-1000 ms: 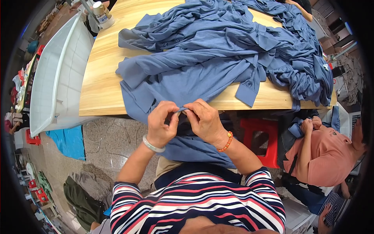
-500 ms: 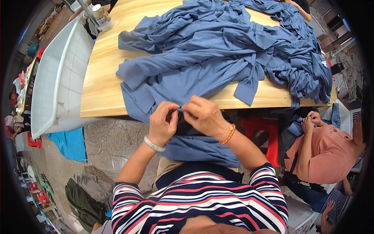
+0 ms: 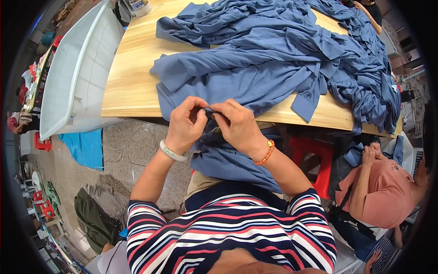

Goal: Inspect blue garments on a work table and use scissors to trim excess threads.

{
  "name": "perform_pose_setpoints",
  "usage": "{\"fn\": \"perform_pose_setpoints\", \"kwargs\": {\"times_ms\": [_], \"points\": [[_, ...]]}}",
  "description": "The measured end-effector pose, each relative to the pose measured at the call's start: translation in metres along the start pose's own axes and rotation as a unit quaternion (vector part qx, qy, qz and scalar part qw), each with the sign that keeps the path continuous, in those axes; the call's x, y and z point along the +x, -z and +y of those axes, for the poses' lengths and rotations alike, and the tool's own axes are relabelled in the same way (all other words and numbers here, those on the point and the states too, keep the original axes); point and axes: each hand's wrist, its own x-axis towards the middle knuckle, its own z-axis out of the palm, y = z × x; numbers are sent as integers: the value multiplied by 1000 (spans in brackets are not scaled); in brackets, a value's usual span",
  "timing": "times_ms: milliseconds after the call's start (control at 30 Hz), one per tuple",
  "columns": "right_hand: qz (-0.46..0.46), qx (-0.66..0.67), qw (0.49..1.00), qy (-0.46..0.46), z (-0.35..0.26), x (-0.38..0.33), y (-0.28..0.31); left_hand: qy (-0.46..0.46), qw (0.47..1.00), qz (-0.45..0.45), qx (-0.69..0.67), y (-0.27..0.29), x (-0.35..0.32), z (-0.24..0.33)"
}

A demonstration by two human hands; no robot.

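A wooden table [image 3: 132,77] fills the upper middle of the view, its near edge running roughly left to right. Across it spreads a heap of blue cloth [image 3: 278,55], with one long tubular fold lying nearly crosswise, its wide end pointing left. A whitish tub [image 3: 59,96] stands beside the table's left end. To the right, a seated co-worker in a pink shirt [image 3: 385,192] sits near a red stool [image 3: 323,176].

The blue garment [image 3: 235,160] being handled lies below the near edge, over the person's lap, its visible folds running mostly sideways and dipping toward the right (whether it joins the cloth on the table is hidden behind the hands). The left hand [image 3: 186,124] and right hand [image 3: 238,127] meet above it, thumbs and forefingers pinching a small bit of the cloth between their tips. That bit's exact direction is too small to tell. A pale bangle [image 3: 173,151] circles the left wrist; orange beads [image 3: 266,153] circle the right.
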Motion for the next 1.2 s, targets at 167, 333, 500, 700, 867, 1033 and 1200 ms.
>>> {"fn": "perform_pose_setpoints", "kwargs": {"times_ms": [167,333,500,700,867,1033,1200], "points": [[-52,23,998,-35,10,2,6,-26,997,-46,58,0,3,21],[-110,56,992,11,-1,14,18,-168,958,-44,229,0,15,5],[-137,182,965,-133,-1,18,26,-240,935,24,260,-6,24,10],[-102,389,855,-327,-9,28,39,-292,936,103,168,-32,-33,16],[-85,473,812,-331,-15,27,38,-108,982,124,93,-65,-30,-19],[13,438,847,-300,-1,25,47,104,993,-37,-51,-30,-37,-1],[-5,347,911,-225,2,18,39,102,945,-96,-294,-9,-35,9]]}}
